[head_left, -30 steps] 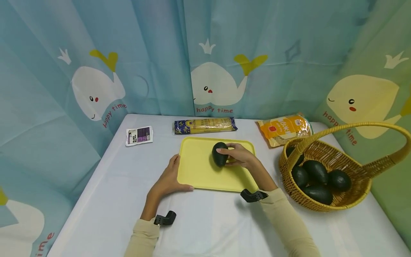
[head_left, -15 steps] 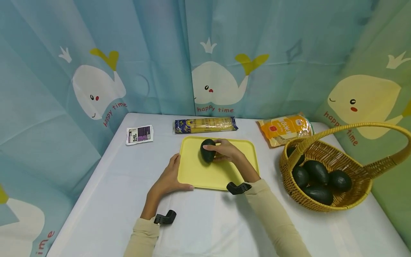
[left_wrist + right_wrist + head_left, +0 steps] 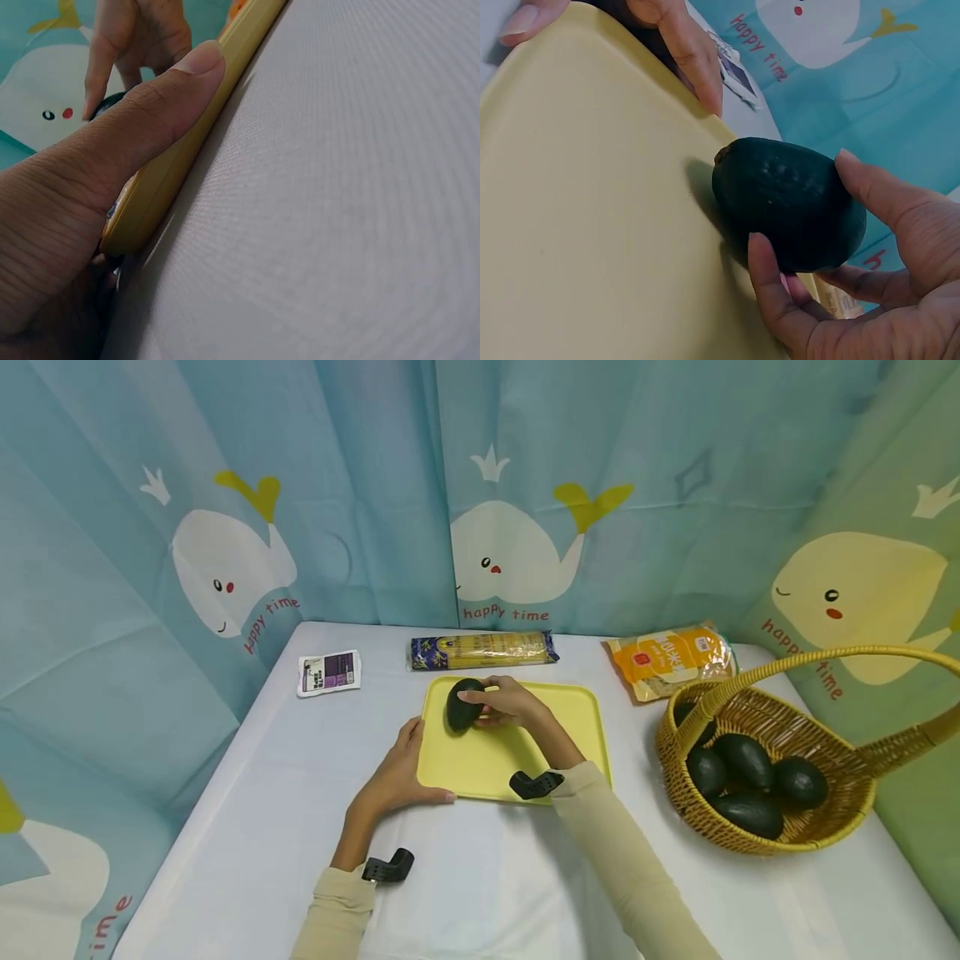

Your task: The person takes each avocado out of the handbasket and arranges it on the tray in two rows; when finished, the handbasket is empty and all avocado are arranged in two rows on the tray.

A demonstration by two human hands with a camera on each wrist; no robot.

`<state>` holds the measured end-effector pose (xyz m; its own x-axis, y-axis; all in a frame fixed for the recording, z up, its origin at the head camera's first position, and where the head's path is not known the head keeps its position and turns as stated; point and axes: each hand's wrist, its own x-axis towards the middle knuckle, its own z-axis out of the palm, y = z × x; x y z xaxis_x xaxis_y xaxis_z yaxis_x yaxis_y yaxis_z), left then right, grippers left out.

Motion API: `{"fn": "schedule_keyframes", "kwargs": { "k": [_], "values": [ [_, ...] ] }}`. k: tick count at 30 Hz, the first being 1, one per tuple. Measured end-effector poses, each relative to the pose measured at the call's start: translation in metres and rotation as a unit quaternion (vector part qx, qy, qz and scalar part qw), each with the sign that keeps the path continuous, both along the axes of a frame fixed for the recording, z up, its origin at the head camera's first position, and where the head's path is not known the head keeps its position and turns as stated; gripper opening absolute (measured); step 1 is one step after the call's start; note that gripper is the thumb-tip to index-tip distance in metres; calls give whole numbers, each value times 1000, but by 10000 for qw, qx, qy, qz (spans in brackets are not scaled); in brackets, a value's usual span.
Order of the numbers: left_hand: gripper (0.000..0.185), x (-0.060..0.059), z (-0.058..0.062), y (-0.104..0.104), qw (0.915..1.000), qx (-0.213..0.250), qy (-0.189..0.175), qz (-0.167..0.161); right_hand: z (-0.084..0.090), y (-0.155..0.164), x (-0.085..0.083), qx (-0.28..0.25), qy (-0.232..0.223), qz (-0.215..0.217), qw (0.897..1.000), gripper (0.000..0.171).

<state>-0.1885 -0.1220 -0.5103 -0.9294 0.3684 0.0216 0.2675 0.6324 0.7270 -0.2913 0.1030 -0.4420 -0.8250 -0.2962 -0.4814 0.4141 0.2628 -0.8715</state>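
Observation:
My right hand (image 3: 508, 700) holds a dark green avocado (image 3: 459, 714) over the far left part of a yellow tray (image 3: 525, 764). In the right wrist view, thumb and fingertips pinch the avocado (image 3: 784, 202) from both sides; its shadow falls on the tray beside it, and I cannot tell whether it touches. My left hand (image 3: 392, 778) rests against the tray's near left corner, fingers along the left edge. The left wrist view has the straight thumb (image 3: 150, 112) of that hand lying along the tray's front side wall (image 3: 161, 195).
A wicker basket (image 3: 757, 843) with a tall handle stands at the right, with several avocados (image 3: 742, 760) inside. Along the back lie a long pack of what looks like noodles (image 3: 483, 652) and an orange bag (image 3: 675, 660). A small purple-and-white sachet (image 3: 330, 673) lies at the back left.
My right hand has carried the avocado leftward across the tray, from right of its middle to the far left part. The left hand has stayed at the corner.

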Motion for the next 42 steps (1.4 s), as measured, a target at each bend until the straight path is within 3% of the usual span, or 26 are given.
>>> {"fn": "schedule_keyframes", "kwargs": {
  "k": [17, 27, 42],
  "values": [
    [139, 0, 1, 0, 10000, -18, -7, 30, 0, -26, -16, 170, 4, 31, 9999, 63],
    [139, -1, 1, 0, 9999, -120, -50, 38, 3, -40, -20, -196, 2, -231, 9995, 77],
    [139, -1, 1, -1, 9998, -211, -58, 4, -2, -47, -23, -341, 146, -610, 9974, 70]
  ]
}}
